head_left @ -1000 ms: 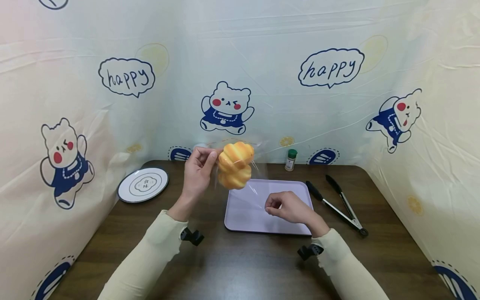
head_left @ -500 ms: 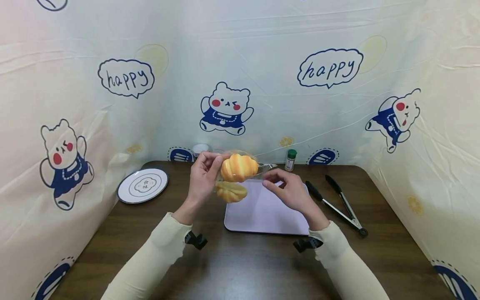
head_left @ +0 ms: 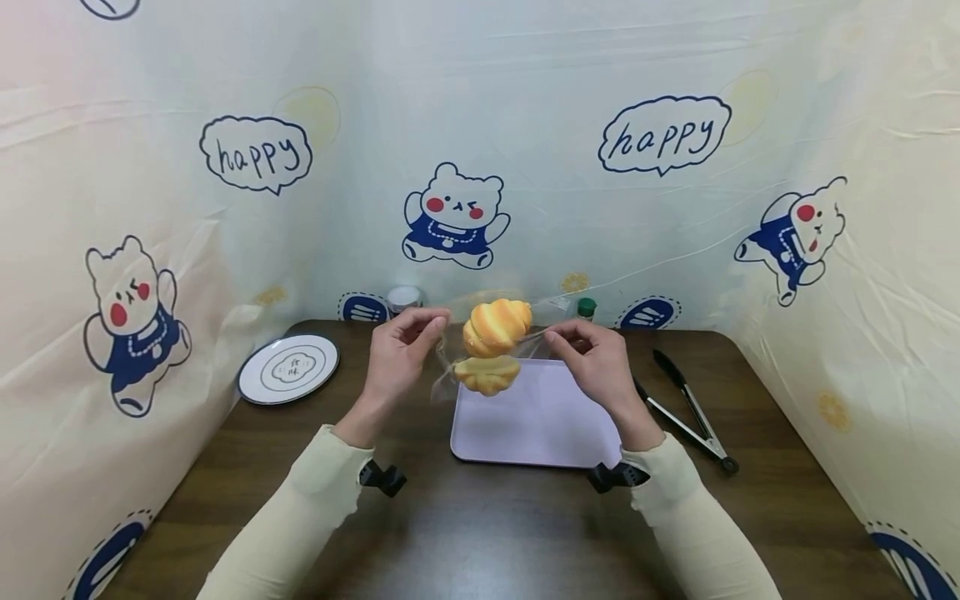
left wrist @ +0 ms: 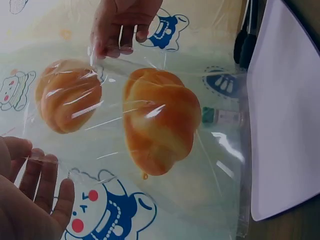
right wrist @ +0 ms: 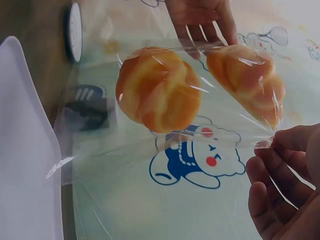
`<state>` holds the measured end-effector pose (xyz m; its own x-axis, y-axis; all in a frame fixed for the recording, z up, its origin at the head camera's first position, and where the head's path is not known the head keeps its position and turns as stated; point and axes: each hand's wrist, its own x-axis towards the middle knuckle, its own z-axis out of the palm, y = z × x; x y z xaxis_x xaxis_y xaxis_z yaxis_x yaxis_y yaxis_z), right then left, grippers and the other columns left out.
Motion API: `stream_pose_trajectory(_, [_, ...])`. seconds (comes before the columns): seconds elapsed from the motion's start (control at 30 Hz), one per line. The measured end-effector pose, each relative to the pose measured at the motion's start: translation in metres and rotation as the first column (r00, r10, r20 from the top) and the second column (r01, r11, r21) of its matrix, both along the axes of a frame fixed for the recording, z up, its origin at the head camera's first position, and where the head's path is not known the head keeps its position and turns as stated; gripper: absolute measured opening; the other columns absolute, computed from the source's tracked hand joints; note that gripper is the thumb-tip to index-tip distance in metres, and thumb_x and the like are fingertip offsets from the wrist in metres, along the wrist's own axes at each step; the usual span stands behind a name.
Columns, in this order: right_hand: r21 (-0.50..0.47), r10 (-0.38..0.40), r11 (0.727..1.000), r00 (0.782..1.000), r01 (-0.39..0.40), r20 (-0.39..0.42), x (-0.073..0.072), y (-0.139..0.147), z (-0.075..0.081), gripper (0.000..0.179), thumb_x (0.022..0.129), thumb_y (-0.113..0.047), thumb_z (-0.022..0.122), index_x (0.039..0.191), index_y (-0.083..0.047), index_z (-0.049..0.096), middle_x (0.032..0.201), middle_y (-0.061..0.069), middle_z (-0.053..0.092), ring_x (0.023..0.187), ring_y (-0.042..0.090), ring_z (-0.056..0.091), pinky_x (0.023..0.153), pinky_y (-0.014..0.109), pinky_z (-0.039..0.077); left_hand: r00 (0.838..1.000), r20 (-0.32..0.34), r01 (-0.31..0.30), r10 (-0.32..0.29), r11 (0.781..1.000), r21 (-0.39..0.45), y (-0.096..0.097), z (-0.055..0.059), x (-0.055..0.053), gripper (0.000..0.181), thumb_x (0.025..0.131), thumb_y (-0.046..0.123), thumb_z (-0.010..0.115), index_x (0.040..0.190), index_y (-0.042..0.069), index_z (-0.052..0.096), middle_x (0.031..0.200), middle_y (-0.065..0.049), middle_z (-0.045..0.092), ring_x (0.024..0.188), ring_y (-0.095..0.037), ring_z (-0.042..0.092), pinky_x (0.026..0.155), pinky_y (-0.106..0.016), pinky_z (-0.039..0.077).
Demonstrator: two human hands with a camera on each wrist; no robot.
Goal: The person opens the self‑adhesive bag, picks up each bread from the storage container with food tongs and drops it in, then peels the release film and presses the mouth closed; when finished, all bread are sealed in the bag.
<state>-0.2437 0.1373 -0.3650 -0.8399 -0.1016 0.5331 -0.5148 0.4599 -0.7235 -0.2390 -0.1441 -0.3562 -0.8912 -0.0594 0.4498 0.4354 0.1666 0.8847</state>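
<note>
Clear plastic bag (left wrist: 112,132) is hanging stretched between a person's two bare hands, two bread rolls (head_left: 498,327) showing inside it. At far left, a dark-rimmed white plate (head_left: 258,382) is lying on a wooden table (head_left: 480,533); the right wrist view is catching it nearly edge-on. Next along, a white-lidded jar (head_left: 405,297) is standing beyond the left hand (head_left: 397,354), which is pinching the bag's edge; the left wrist view is showing its other fingers spreading apart. In the middle, the rolls are sitting one above the other in the head view, the lower one turning a pale face to the camera; both wrist views are showing them side by side, glossy and golden brown. Below the bag, a lilac tray (head_left: 525,425) is resting on the table. The right hand (head_left: 596,362) is pinching the bag's opposite edge. Behind it, a green-capped shaker (head_left: 587,308) is showing little but its cap to the head camera, while the left wrist view is revealing its pale body through the film. At far right, black-tipped tongs (head_left: 693,408) are lying spread.
</note>
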Motion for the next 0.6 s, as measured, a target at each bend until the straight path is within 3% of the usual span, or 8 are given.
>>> stream_pose_trajectory(0.13, [-0.002,-0.004,1.0,1.0,0.004,0.01,-0.0001,0.0041,0.0018,0.018,0.092,-0.029,0.072,0.099,-0.013,0.077,0.092,0.005,0.074,0.076,0.016,0.065,0.065,0.026,0.055,1.0,0.027,0.009,-0.008,1.0,-0.026,-0.0014,-0.0002,-0.0005,0.029,0.094,0.029,0.07,0.114,0.01,0.074,0.116,-0.011,0.072,0.092,-0.01,0.065,0.08,-0.017,0.055])
stream_pose_trajectory(0.4, [0.002,0.029,1.0,1.0,-0.029,0.005,0.0012,0.0035,0.0041,0.019,0.093,-0.03,0.071,0.1,-0.013,0.076,0.092,0.006,0.074,0.075,0.018,0.06,0.063,0.025,0.052,0.993,-0.014,0.116,-0.118,0.989,-0.096,0.0045,-0.0004,0.001,0.027,0.094,0.029,0.07,0.113,0.011,0.074,0.111,-0.008,0.074,0.097,-0.012,0.068,0.085,-0.022,0.056])
stream_pose_trajectory(0.6, [-0.009,0.001,1.0,0.998,0.0,0.058,0.0012,0.009,0.0058,0.019,0.093,-0.03,0.071,0.099,-0.012,0.075,0.09,0.006,0.072,0.076,0.021,0.06,0.063,0.027,0.051,0.998,0.023,0.059,-0.058,0.998,-0.024,0.0025,0.0004,0.0018,0.03,0.094,0.033,0.07,0.113,0.01,0.074,0.101,-0.004,0.074,0.09,-0.014,0.067,0.081,-0.022,0.058])
